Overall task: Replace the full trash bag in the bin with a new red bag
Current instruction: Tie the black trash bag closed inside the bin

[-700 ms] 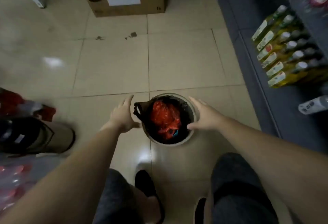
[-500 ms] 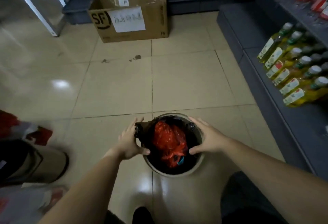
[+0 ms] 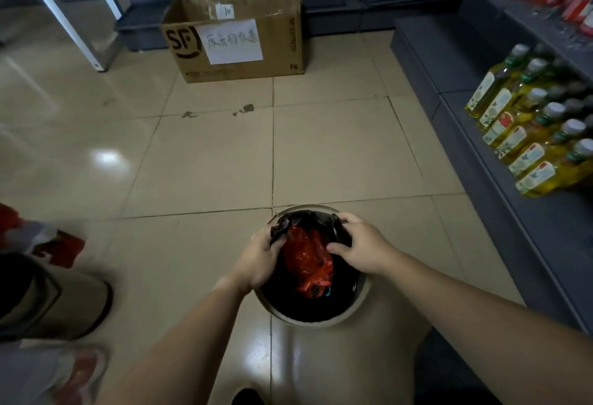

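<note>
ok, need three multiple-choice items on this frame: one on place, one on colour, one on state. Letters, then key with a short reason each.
1. Where is the brown cardboard box relative to the round beige bin?
A. on the floor beyond it
B. on the grey shelf
C. inside it

2. What colour is the crumpled plastic inside the black bin liner?
A. blue
B. red
C. white

3. What are the left hand and right hand doing?
A. resting on the floor
B. holding bottles
C. gripping the liner's edge

Key: 1 A, the box stands on the tiles farther from the camera. 2 B, the plastic is bright red. 3 C, both hands close on the black film at the rim.
</note>
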Tool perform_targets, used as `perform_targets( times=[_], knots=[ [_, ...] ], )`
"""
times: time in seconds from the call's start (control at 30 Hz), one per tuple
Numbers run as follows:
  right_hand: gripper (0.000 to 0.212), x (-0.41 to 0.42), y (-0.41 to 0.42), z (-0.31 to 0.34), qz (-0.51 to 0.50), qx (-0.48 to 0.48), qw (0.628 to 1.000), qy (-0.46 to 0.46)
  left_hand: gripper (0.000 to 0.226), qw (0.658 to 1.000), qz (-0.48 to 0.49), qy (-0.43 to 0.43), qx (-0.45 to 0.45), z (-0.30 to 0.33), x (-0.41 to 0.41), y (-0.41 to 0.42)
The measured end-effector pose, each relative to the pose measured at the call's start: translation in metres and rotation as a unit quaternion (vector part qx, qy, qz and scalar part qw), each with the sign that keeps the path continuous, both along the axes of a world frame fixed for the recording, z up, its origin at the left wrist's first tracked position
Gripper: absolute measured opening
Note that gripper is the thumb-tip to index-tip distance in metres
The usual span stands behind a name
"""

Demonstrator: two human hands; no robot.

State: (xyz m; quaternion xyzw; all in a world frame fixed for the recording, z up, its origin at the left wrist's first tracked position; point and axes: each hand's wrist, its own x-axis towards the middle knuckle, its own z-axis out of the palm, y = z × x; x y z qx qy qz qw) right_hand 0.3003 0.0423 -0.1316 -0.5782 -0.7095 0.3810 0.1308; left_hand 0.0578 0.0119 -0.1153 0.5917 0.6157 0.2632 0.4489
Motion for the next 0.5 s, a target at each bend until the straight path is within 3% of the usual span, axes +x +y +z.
perform_targets(
  times=[0.17,0.27,0.37,0.5],
  knots=[
    [0.024,-0.015,-0.008,-0.003,-0.115,0.003,0.991,0.066,0.024,0.999,0.018,0.007,0.040,-0.007,0.018,-0.006],
    [0.021,-0.020,-0.010,-0.003,-0.204,-0.012,0.972,0.116,0.023,0.994,0.076,-0.012,0.071,-0.010,0.024,-0.004],
    [0.021,-0.022,-0.010,-0.007,-0.273,-0.035,0.946,0.171,0.020,0.980,0.184,-0.062,0.051,-0.015,0.023,0.000],
    [0.025,-0.026,-0.008,-0.014,-0.349,-0.068,0.900,0.251,0.021,0.961,0.191,-0.201,0.003,-0.018,0.021,0.003]
  ],
)
